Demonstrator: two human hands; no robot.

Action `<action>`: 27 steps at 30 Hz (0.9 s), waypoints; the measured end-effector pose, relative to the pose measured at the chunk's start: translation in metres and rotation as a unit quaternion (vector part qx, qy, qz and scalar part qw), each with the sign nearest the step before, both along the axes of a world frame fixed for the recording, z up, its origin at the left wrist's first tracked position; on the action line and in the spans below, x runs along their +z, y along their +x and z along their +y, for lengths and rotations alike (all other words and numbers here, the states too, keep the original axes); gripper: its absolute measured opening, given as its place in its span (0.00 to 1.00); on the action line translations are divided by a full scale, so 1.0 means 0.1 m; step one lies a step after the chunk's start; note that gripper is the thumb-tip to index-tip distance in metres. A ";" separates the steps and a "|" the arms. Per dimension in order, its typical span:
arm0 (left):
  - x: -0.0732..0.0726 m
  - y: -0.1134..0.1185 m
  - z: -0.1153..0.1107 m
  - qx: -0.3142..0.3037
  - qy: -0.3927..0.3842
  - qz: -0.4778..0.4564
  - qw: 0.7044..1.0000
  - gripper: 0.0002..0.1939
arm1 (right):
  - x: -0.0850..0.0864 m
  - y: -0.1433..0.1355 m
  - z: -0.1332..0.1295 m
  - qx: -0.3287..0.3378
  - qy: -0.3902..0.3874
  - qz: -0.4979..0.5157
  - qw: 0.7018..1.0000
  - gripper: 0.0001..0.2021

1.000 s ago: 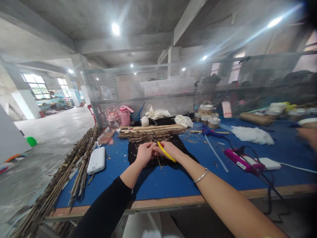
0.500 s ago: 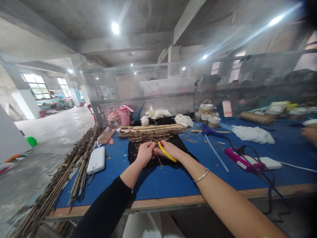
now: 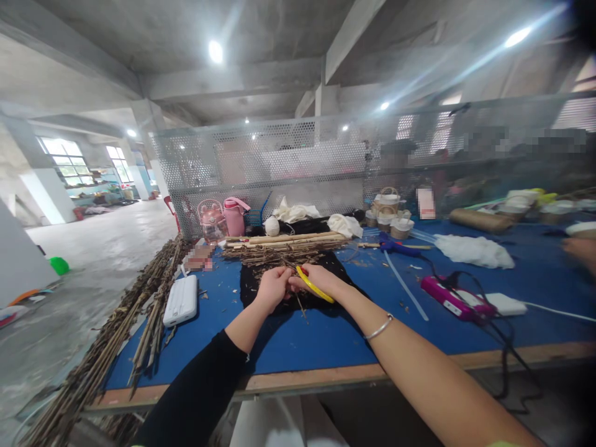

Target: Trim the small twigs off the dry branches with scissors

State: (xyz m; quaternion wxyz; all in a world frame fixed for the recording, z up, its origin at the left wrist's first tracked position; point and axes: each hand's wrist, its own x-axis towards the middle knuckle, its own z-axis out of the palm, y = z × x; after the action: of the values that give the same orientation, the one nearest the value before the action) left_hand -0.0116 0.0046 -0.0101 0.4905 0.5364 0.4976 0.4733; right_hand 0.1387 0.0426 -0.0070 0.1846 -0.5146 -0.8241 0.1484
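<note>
My left hand is closed in a pinch on a thin twig, whose end pokes out below the fingers toward me. Close beside it, my right hand is closed around a tool with a curved yellow handle; the tool's head is hidden by the fingers. Both hands meet over a black cloth sprinkled with plant bits. Just beyond them lies a pile of thin brown twigs.
A white power bank and long bundles of dry stalks lie at left. To the right are a blue glue gun, a magenta device with black cables, and a white cloth. Pale sticks lie behind the twigs.
Almost nothing differs. Both hands stay together over the black cloth, and the view has shifted very slightly.
</note>
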 end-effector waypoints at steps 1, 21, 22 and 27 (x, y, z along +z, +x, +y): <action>0.00 0.00 0.00 -0.001 -0.003 -0.003 1.000 0.14 | 0.00 0.00 0.00 0.000 -0.004 0.002 1.000 0.26; 0.03 0.04 -0.01 0.012 -0.017 -0.035 0.999 0.11 | -0.03 0.02 0.01 0.005 0.007 -0.009 1.000 0.29; 0.03 0.03 -0.01 0.011 -0.016 -0.034 0.999 0.11 | -0.03 0.02 0.01 0.004 0.008 -0.011 1.000 0.29; 0.03 0.03 -0.01 -0.003 -0.026 -0.034 0.999 0.10 | 0.01 0.04 -0.03 0.028 -0.006 0.000 1.000 0.29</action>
State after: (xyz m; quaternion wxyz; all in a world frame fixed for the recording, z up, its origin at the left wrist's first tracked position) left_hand -0.0086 0.0040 -0.0073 0.5223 0.5087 0.4908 0.4770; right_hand 0.1427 0.0400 -0.0062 0.1771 -0.4921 -0.8375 0.1587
